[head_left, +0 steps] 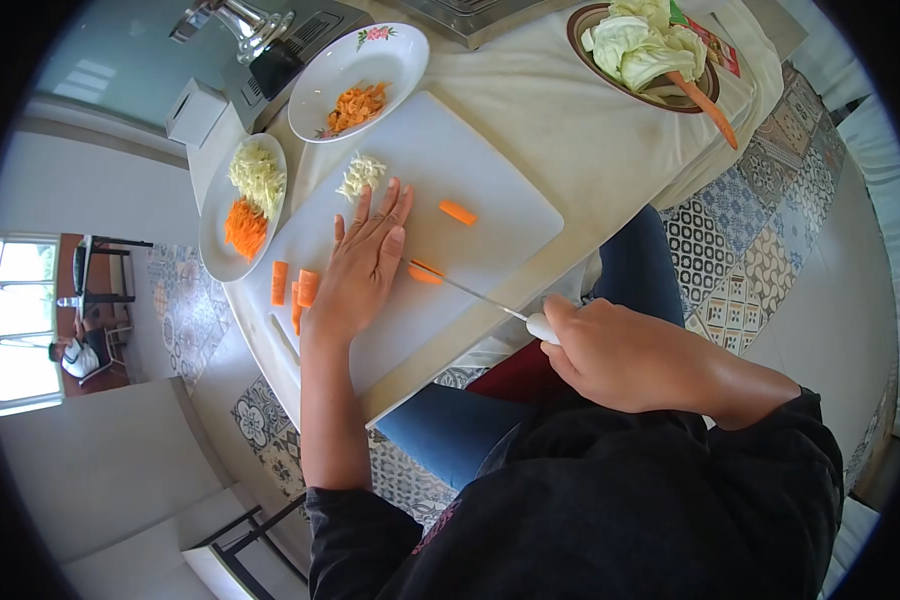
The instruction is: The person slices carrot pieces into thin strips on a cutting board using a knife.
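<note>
My left hand (362,262) lies flat on the white cutting board (510,220), fingers stretched, its fingertips close to a small pile of shredded cabbage (362,175). My right hand (620,355) is closed around the white handle of a knife (480,296). The blade points left across the board, its tip at a carrot piece (425,272) beside my left thumb. Another carrot piece (458,212) lies farther up the board. Cut carrot chunks (280,283) sit left of my left hand, some partly hidden by it.
A floral-rimmed white bowl (315,75) holds carrot peelings. An oval plate (212,240) carries shredded cabbage and carrot. At the far right, a brown-rimmed bowl (576,38) holds cabbage and a whole carrot (705,105). A person (82,355) sits by the window.
</note>
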Demonstrator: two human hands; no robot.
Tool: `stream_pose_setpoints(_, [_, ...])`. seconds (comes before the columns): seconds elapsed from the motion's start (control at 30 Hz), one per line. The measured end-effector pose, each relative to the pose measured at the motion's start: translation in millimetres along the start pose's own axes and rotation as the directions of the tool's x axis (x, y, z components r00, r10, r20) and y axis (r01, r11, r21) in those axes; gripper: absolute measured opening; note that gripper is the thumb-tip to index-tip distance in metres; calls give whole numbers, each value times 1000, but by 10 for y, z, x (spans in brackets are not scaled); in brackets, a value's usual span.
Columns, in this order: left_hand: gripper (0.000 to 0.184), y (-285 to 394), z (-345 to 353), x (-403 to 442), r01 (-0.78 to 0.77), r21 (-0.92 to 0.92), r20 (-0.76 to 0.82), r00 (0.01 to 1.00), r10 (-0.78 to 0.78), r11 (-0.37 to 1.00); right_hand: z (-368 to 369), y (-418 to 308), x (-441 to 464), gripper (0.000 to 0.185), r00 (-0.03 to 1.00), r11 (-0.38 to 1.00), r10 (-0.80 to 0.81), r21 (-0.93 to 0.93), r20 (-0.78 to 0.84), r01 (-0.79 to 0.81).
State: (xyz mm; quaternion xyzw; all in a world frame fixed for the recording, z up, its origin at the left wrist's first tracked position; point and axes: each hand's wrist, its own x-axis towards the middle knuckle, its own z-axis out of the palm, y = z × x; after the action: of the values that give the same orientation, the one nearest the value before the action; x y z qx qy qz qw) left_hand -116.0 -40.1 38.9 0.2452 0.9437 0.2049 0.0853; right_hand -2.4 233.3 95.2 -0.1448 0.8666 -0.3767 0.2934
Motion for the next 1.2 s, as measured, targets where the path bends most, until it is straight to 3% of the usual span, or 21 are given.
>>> stream_pose_setpoints(0.23, [52, 19, -15, -42, -2, 77, -4, 1000, 2, 997, 175, -12, -12, 19, 999, 996, 24, -86, -41, -27])
stream_pose_setpoints(0.53, [52, -12, -33, -65, -30, 50, -23, 999, 31, 998, 377, 135, -32, 19, 976, 975, -85, -220, -202, 39])
stream_pose_setpoints(0.63, [52, -31, -37, -54, -30, 5, -34, 999, 31, 1000, 336, 183, -40, 23, 961, 974, -131, -211, -243, 79])
stream_pose_setpoints(0.93, [50, -21, 10, -38, -57, -10, -74, 996, 56, 998, 195, 169, -111, 24, 970, 971, -68, -239, -235, 10])
stream_pose_setpoints(1.2, [45, 7, -59, -27, -91, -2, -175, 981, 89, 996, 203, 93, -120, 24, 969, 991, -110, -99, -223, 89])
